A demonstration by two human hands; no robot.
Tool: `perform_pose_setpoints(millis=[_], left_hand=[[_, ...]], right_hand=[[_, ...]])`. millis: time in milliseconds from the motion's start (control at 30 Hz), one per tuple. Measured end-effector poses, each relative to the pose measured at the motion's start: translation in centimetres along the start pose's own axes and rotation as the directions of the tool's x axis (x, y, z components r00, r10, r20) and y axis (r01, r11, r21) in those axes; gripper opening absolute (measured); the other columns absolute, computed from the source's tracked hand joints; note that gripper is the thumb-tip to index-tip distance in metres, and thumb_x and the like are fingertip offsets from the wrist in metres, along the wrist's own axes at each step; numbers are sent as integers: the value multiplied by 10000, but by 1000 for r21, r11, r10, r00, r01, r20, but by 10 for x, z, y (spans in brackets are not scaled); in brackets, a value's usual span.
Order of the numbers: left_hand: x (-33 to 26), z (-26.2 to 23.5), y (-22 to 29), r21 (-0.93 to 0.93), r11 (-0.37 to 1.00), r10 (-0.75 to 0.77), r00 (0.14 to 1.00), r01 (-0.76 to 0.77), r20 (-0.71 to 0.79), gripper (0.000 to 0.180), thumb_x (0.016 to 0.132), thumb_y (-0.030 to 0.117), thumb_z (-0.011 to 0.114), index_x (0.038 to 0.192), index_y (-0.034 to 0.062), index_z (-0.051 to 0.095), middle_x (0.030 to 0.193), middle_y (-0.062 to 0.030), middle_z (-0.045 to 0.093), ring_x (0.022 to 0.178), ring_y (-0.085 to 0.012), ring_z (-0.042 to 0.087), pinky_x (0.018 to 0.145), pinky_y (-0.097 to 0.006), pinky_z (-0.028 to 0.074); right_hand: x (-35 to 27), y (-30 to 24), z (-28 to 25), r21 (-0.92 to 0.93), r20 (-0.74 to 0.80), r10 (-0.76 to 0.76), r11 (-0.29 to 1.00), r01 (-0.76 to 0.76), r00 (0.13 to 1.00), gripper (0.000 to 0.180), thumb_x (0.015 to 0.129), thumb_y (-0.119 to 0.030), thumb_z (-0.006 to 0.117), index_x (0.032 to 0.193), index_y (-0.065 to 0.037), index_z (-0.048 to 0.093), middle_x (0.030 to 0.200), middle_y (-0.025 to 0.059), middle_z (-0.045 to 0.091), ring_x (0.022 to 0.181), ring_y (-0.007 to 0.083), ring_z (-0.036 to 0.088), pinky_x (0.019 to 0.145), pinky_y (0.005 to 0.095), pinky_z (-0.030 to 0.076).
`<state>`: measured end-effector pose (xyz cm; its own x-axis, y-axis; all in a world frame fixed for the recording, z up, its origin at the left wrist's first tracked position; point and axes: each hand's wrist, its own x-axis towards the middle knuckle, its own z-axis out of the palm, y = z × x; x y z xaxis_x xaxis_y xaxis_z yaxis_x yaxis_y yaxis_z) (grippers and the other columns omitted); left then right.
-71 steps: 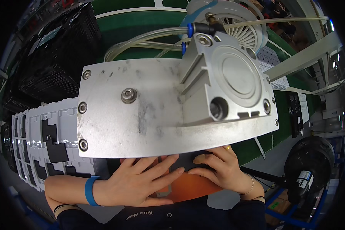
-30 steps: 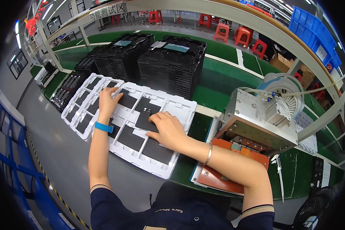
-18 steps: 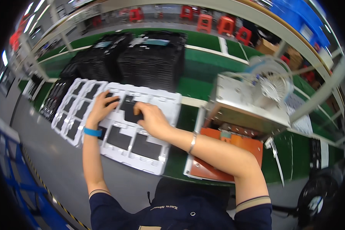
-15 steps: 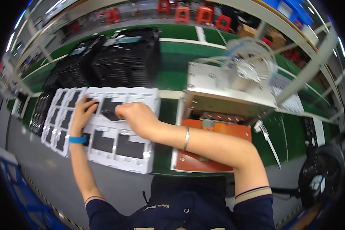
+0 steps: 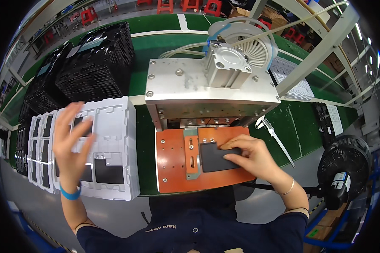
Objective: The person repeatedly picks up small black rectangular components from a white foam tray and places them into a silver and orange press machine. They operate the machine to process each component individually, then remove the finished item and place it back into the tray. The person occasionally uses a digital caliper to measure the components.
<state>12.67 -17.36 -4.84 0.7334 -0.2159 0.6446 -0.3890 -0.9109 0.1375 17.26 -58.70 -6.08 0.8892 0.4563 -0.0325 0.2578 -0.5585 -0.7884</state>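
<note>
My right hand (image 5: 254, 155) pinches a flat black L-shaped piece (image 5: 215, 158) by its right edge. That piece lies on the orange base plate (image 5: 171, 152) of a metal press (image 5: 177, 76), against a slotted orange block (image 5: 192, 158). Slightly blurred, my left hand (image 5: 71, 137) is raised over the white plastic tray (image 5: 114, 118) at the left, its fingers spread and nothing visible in them. Similar black pieces (image 5: 108, 172) sit in the tray's pockets; my left hand hides some of these.
Tall stacks of black trays (image 5: 99, 63) stand behind the white tray. A caliper (image 5: 278, 137) lies on the green mat right of the press. Farther right is a black fan (image 5: 346, 173). A clear reel (image 5: 249, 42) and a metal post (image 5: 316, 59) rise behind the press.
My right hand has moved from the white tray to the press with a black piece, which now lies on the orange plate. The view has shifted right; my left hand has lifted.
</note>
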Motion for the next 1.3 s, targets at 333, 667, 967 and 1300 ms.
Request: perform_pose_setpoints(millis=[333, 667, 967, 1300], left_hand=[[11, 88, 124, -571, 743, 612, 700, -350, 368, 641, 850, 467, 670, 1344, 88, 519, 1415, -166, 483, 1304, -290, 470, 1052, -508, 371], [5, 97, 126, -576, 739, 631, 662, -351, 406, 685, 892, 531, 598, 1363, 45, 500, 1428, -191, 471, 1324, -290, 455, 1090, -518, 335], [6, 98, 125, -570, 744, 625, 663, -348, 412, 684, 890, 530, 602, 1369, 52, 501, 1435, -182, 471, 1336, -290, 449, 1098, -518, 325], [8, 97, 124, -561, 759, 613, 654, -331, 443, 663, 884, 580, 593, 1351, 113, 546, 1449, -138, 478, 1335, -298, 453, 1080, -525, 318]], right_hand=[[24, 17, 39, -445, -82, -559, 761, 471, 825, 284, 733, -43, 677, 1017, -46, 687, 970, 39, 643, 891, 236, 571, 778, 359, 457], [20, 10, 48, -620, -27, -555, 662, 422, 831, 375, 728, -82, 647, 1095, -4, 653, 1091, 83, 613, 1053, 252, 573, 863, 397, 456], [23, 17, 48, -538, -61, -528, 732, 418, 847, 353, 750, -70, 669, 1101, -108, 683, 1197, 51, 558, 1108, 261, 489, 853, 383, 431], [-13, 11, 20, -326, -97, -361, 892, 313, 928, 448, 726, -176, 807, 1128, -49, 654, 1195, 93, 606, 1062, 280, 584, 876, 381, 475]])
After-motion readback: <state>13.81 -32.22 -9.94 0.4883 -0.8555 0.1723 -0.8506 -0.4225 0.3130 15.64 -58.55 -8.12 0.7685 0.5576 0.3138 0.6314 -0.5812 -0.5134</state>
